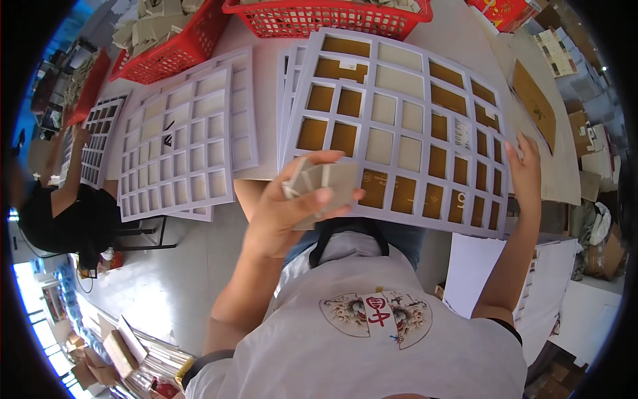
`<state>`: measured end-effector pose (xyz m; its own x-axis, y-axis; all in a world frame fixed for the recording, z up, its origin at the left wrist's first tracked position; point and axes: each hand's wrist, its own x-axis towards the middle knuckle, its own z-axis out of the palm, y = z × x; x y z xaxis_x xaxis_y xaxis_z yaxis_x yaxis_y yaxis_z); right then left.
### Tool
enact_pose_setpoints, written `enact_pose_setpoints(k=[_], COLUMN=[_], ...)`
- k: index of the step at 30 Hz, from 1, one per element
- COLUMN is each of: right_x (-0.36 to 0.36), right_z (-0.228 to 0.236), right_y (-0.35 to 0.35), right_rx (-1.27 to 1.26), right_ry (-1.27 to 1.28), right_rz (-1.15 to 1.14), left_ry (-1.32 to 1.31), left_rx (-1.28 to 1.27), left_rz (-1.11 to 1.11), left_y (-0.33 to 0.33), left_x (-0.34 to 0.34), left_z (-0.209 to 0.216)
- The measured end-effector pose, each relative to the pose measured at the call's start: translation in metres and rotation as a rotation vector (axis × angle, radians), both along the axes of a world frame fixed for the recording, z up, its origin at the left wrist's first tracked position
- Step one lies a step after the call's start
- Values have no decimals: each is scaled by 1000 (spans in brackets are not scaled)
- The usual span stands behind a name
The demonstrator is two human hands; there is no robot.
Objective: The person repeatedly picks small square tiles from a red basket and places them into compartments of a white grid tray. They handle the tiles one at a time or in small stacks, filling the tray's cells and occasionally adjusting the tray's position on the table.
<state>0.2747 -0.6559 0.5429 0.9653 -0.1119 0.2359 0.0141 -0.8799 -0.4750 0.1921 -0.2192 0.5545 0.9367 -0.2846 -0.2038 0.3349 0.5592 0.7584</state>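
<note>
A white grid frame (pixel 367 104) lies on the table in front of me. Pale beige rectangular pieces fill several of its openings in the second and third columns, while brown cardboard shows through the others. Above its near left part, my left hand (pixel 282 213) grips a small stack of beige tiles (pixel 339 181), fingers wrapped round them. My right hand (pixel 525 161) is at the frame's right edge, fingers apart and holding nothing. I cannot tell whether it touches the edge.
Red baskets (pixel 325 23) of beige pieces stand at the far side. More white grid frames (pixel 230 133) are stacked to the left. Another person (pixel 66 213) works at the far left. A brown cardboard sheet (pixel 533 106) and a red box (pixel 506 13) lie to the right.
</note>
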Motion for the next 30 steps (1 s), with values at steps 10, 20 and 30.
enact_pose_setpoints(k=[10,20,30], right_x=[-44,-42,-57], right_z=[20,-16,-13], right_y=[232,211,197], right_rx=[839,603,-1], right_ry=[260,191,-221], right_rz=[591,386,773], left_ry=[65,24,112], left_rx=[67,61,51], left_rz=[46,384,-3], left_y=[-9,23,-11], left_x=[0,-7,-2], left_z=[-8,-16,-14])
